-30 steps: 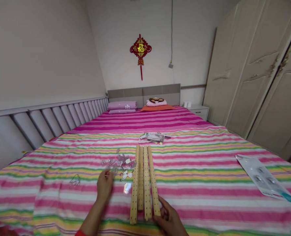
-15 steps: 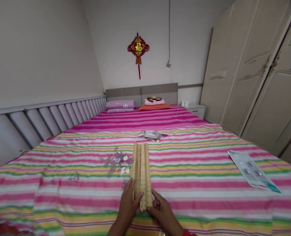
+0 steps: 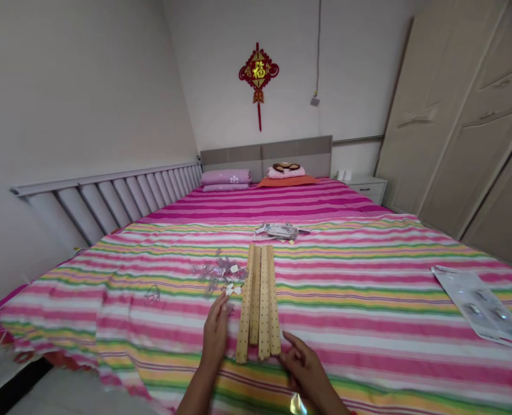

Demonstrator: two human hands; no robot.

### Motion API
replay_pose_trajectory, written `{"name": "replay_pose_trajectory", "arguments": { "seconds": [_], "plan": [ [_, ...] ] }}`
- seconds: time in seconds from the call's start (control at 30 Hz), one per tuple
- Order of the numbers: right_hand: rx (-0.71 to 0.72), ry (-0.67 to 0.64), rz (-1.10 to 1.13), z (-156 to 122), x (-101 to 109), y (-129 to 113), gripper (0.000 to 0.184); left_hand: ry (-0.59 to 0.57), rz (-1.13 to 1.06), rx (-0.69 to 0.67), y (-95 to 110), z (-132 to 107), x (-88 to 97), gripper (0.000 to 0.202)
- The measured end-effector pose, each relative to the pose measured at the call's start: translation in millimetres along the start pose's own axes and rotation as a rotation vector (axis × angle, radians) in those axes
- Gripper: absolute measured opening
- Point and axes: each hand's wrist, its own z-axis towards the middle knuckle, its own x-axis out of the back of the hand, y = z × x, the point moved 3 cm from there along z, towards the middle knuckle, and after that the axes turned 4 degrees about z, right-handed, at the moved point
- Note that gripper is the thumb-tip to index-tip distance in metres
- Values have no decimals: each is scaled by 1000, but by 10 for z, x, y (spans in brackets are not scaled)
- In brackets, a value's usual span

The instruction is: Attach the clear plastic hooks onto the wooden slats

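Note:
Several long, pale wooden strips (image 3: pixel 264 311) with rows of small holes lie lengthwise on the striped sheet in front of me. They sit close together at the far end and fan out slightly at the near end. My left hand (image 3: pixel 214 334) is beside the leftmost strip (image 3: pixel 245 323), apart from it, with fingers stretched forward and holding nothing. On the other side, my right hand (image 3: pixel 304 364) is by the near end of the rightmost strip (image 3: pixel 274 323). Its thumb and index finger are apart; whether the thumb touches the wood, I cannot tell.
Small clear packets and white tags (image 3: pixel 224 271) are scattered left of the strips. A filled plastic bag (image 3: pixel 279 231) lies beyond them. At right is a clear package (image 3: pixel 481 308) with shiny round pieces. A thin tangled loop (image 3: pixel 152 294) lies at left. Something shiny (image 3: pixel 298 403) is near my right wrist.
The strips have spread apart at their near ends, the leftmost moving left. My left hand has come off the strips to the left, and my right hand has loosened. The view has shifted.

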Motion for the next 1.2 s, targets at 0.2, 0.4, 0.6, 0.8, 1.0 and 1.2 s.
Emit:
{"name": "replay_pose_trajectory", "arguments": {
  "seconds": [0.2, 0.4, 0.6, 0.8, 1.0, 1.2],
  "plan": [
    [22, 58, -12, -130, 48, -65, 54, 72, -56, 134, -344, -48, 121, 45],
    [-40, 8, -10, -150, -47, 30, 57, -2, 108, -54, -372, -210, -38, 41],
    [-89, 7, -20, -101, -127, 1, 49, -50, 206, -142, -469, -164, -46, 41],
    [-95, 18, -36, -119, -74, 50, 51, -83, 369, -102, -281, 142, -70, 39],
    [-107, 106, -10, -210, 81, 50, 54, -53, 510, -101, -73, 285, -186, 53],
    [-108, 178, -25, -329, 226, -32, 54, 3, 421, -133, -203, 32, -224, 45]
  ]
}}
